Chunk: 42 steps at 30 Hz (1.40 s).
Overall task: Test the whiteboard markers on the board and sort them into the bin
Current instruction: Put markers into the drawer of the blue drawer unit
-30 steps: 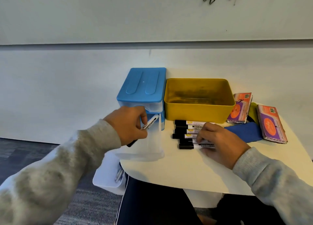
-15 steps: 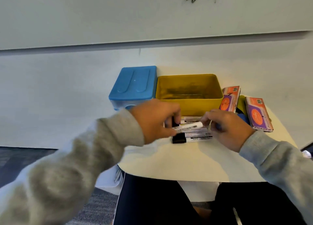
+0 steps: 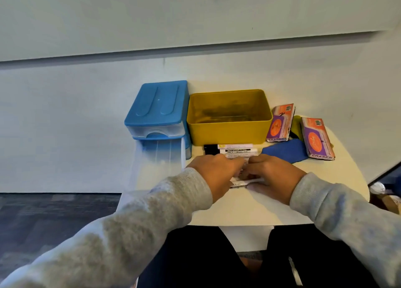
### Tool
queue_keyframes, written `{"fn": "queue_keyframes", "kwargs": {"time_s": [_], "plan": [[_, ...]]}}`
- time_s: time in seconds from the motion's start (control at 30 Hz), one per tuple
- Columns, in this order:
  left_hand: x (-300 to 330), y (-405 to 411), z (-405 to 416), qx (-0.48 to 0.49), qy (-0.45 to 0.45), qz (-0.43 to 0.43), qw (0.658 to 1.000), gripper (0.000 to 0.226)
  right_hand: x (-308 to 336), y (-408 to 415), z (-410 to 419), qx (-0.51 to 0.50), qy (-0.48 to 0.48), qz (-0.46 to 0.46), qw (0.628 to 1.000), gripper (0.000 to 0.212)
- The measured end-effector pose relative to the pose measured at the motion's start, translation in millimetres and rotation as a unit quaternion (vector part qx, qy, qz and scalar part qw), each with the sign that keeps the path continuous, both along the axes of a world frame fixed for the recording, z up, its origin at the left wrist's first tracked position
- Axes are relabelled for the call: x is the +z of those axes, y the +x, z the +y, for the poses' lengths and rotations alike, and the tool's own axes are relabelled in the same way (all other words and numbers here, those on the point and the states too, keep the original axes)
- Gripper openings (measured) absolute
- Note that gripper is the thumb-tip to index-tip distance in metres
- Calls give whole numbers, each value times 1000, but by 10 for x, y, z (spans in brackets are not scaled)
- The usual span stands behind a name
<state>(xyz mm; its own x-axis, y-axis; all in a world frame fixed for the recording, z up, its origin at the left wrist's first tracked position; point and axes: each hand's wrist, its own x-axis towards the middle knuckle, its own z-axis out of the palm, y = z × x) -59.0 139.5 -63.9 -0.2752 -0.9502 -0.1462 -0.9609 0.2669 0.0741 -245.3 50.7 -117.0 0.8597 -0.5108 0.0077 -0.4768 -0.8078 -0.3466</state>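
Tabletop: both hands' curled fingers [image 3: 235, 165] meet over markers [image 3: 238, 184].

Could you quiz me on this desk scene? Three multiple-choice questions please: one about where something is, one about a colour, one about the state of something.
1. Where does the yellow bin stand?
A. Right of the blue drawer box, touching or nearly so
B. On top of the drawer box
C. On the floor

2. What colour are the caps on the markers lying in front of the bin?
A. Red
B. Black
C. Green

3. What state is the drawer box's lower drawer in?
A. Pushed shut
B. Taken out and upside down
C. Pulled out toward the person

Answers:
1 A: the bin sits on the table with its left wall against the box's right side.
2 B: dark black caps show at the markers' left ends.
3 C: the clear drawer juts forward beyond the box front, left of the left hand.
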Motion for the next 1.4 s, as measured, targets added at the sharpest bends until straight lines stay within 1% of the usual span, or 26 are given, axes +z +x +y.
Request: {"fn": "queue_keyframes", "kwargs": {"time_s": [0.1,0.17,0.23,0.27,0.33,0.43,0.47,0.53,0.63,0.77,0.87,0.93,1.0,1.03,1.1,1.17,1.23,1.27,1.33,1.4], "plan": [[59,129,58,-16,-11,27,999,24,-22,-5,12,-1,-19,11,1000,22],[141,245,116,-38,-42,53,997,28,-17,-9,14,-5,-25,-4,1000,21],[225,382,179,-67,-79,87,991,37,-4,5,36,-9,-26,-22,999,20],[251,465,196,-83,-94,89,988,44,-1,15,48,-10,-28,-32,999,18],[320,636,236,-93,-96,66,989,69,-1,50,71,-6,-34,-51,998,15],[418,912,289,-56,-46,10,997,114,-35,118,87,-12,-51,-69,996,17],[437,1005,310,-41,-40,-13,998,125,-48,148,88,-20,-57,-70,996,17],[448,1168,337,-13,-49,-51,997,138,-71,194,106,-37,-71,-72,994,18],[443,1312,374,14,-53,-73,996,146,-74,238,151,-50,-81,-75,993,19],[356,1379,425,26,-56,-66,996,145,-56,247,165,-42,-86,-71,993,21],[267,1393,479,18,-112,-11,994,134,-21,256,184,-49,-87,-70,993,18],[200,1386,569,32,-172,74,982,122,19,274,219,-57,-74,-82,992,19],[138,1410,679,53,-226,154,960,115,84,328,269,-61,-41,-111,991,32],[117,1446,730,67,-238,181,952,117,133,383,302,-61,-20,-128,990,43],[79,1536,804,98,-228,224,942,124,227,505,388,-64,26,-153,986,71],[13,1671,853,125,-208,256,936,132,304,679,473,-64,74,-160,982,106],[-90,1811,887,158,-162,307,925,139,354,900,534,-53,85,-146,984,134],[-148,1859,887,174,-122,343,915,143,364,994,548,-48,72,-134,987,142],[-231,1930,871,194,-36,395,897,151,373,1183,539,-46,31,-113,992,149],[-280,1948,827,181,15,413,893,152,369,1312,510,-51,-6,-95,994,152]]}}
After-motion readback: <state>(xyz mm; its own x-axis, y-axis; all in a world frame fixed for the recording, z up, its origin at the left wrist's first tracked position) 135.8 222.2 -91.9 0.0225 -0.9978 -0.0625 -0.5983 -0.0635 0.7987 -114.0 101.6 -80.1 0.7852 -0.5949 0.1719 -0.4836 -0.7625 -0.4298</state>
